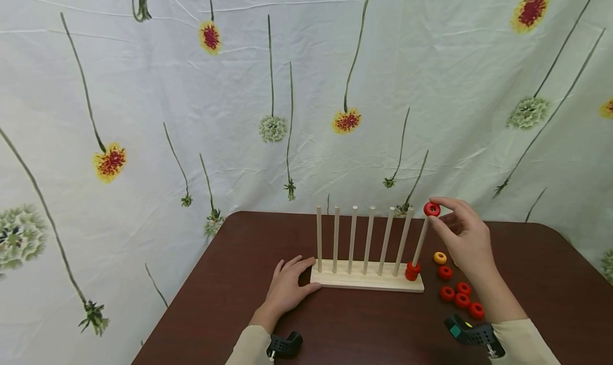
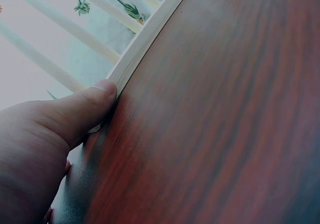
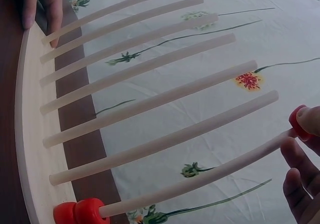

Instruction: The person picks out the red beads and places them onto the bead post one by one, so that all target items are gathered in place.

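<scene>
Nearest you, the brown counter (image 1: 383, 328) ran under two black wristbands (image 1: 286, 345), one at each cuff. Your left hand (image 1: 286, 289) held the left end of the wooden board (image 1: 364, 282), thumb along the near edge, fingers towards the far side; that grip looked light. To the right, loose red rings (image 1: 462, 300) and a yellow ring (image 1: 439, 258) lay on the counter beside your right forearm. Risk noted: a dropped sleeve or wrist could nudge one and roll it off.

Two stacked red rings (image 3: 90, 211) sat round the foot of the rightmost peg (image 1: 421, 241); six more pegs (image 1: 353, 242) stood in line to its left. Your right hand (image 1: 468, 242) was up at that peg's top, grip narrow, one red ring (image 1: 432, 209) pinched between thumb and finger. The ring was at the tip; I couldn't tell whether the hole was over it. Off-centre, it might catch the rim, tip and spring from your fingers. A hard sideways push could lean the peg or swing the board.

Behind, flowered cloth (image 1: 230, 115).
</scene>
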`<control>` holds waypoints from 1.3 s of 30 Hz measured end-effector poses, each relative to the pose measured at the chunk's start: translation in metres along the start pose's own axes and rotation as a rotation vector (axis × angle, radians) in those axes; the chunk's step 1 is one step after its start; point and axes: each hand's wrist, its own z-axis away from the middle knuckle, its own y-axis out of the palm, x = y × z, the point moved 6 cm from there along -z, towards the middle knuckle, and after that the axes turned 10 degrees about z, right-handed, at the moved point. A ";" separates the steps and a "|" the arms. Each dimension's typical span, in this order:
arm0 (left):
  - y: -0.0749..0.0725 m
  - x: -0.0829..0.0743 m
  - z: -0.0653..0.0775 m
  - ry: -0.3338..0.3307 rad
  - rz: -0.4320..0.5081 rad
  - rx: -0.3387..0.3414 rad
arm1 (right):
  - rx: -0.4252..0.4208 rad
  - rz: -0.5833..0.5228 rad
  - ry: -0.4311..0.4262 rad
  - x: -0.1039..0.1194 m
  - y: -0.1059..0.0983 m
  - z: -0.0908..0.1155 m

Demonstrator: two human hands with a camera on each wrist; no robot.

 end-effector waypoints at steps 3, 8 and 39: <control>0.000 0.000 0.000 0.001 0.001 0.000 | 0.006 0.007 0.000 0.000 0.002 -0.001; 0.000 0.000 0.000 0.002 0.003 0.001 | 0.009 -0.004 0.008 -0.002 0.003 -0.003; -0.001 0.000 0.001 0.007 0.015 0.003 | 0.155 -0.009 0.089 -0.016 0.017 0.004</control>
